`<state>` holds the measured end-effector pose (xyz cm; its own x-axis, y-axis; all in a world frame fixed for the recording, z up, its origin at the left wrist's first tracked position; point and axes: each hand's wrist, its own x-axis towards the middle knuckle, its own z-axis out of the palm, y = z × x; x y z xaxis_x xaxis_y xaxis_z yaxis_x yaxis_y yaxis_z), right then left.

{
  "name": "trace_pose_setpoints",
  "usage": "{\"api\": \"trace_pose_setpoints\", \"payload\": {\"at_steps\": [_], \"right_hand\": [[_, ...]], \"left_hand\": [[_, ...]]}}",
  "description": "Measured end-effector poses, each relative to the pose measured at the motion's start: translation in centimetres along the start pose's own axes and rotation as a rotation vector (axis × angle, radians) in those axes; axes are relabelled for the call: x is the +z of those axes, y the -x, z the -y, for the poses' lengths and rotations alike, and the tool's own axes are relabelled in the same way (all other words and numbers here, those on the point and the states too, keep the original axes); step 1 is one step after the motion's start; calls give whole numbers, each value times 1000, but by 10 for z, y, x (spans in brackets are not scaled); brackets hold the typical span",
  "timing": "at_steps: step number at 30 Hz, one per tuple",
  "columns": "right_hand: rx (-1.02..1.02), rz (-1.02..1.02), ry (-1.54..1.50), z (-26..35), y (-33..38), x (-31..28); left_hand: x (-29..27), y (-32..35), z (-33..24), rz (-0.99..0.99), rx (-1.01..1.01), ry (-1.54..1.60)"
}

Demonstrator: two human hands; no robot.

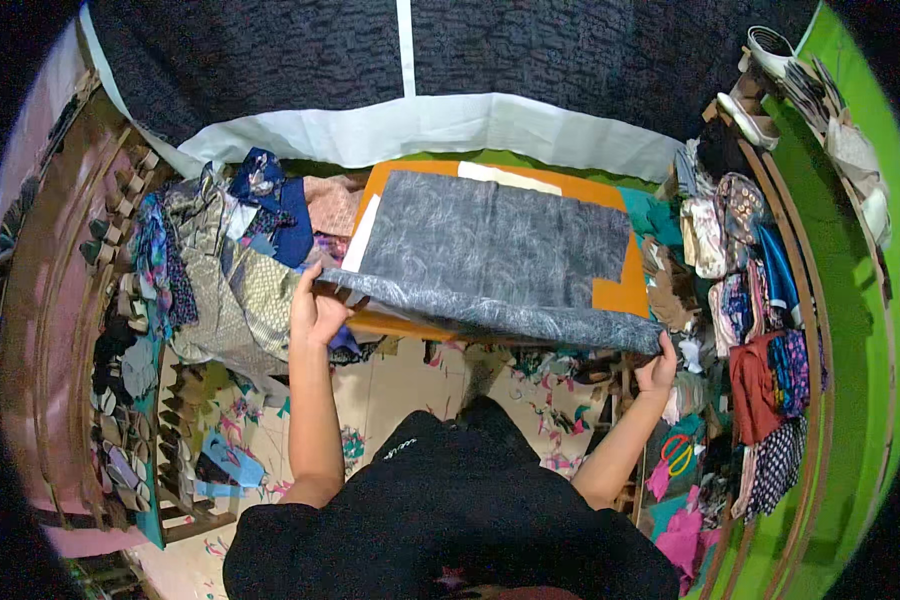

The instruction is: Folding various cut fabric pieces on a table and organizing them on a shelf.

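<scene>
Black top fills the foreground below the bench. Left hand and right hand each clamp the near edge of the grey cloth on that bench. Fabric scraps pile left of it.

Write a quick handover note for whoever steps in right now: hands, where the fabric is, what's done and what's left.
Left hand: grip shut on the near left corner of the grey patterned fabric.
Right hand: grip shut on its near right corner.
The fabric lies spread over the orange board, its near edge lifted off the board and rolled under.
Done: fabric laid out across most of the board.
Left: near edge not yet laid flat; a cream sheet shows at the far edge.
Piles of cloth scraps sit left and right.
</scene>
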<state>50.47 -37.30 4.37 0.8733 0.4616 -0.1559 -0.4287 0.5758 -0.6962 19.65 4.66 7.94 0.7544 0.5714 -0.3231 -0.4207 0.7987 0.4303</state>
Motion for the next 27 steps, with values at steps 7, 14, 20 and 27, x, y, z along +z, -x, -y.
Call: {"api": "trace_pose_setpoints", "payload": {"at_steps": [7, 14, 20, 27], "right_hand": [[139, -99, 57, 3, -125, 2], [217, -102, 132, -13, -297, 36], [-75, -9, 935, -94, -338, 37], [-276, 57, 1987, -152, -234, 18]], "left_hand": [[58, -137, 1, -116, 9, -164], [62, -321, 18, -270, 30, -123], [-36, -358, 88, -340, 262, -1021], [-40, -239, 119, -680, 195, -2180]]}}
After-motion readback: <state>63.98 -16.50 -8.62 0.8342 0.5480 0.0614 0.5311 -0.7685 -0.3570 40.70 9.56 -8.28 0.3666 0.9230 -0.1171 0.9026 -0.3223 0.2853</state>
